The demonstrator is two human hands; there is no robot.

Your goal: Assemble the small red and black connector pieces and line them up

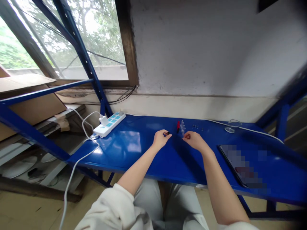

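Observation:
My left hand [161, 139] is pinched closed over the blue table, holding a small dark piece [166, 134] whose kind I cannot make out. Opposite it, my right hand [194, 140] has its fingers closed at the near end of a clear, knobbly plastic strip [182, 126], which looks like a terminal block. Just left of that strip lies a slim red and black object [178, 126], too small to name surely. Beyond my right hand, several tiny dark parts [195, 126] are scattered on the tabletop.
On the blue table [148, 163], a white power strip [109, 124] with a plugged-in cord sits at the left. A dark flat device [233, 166], partly blurred, lies at the right. Clear round items [230, 129] rest near the back wall. Blue rack posts [79, 54] flank the table.

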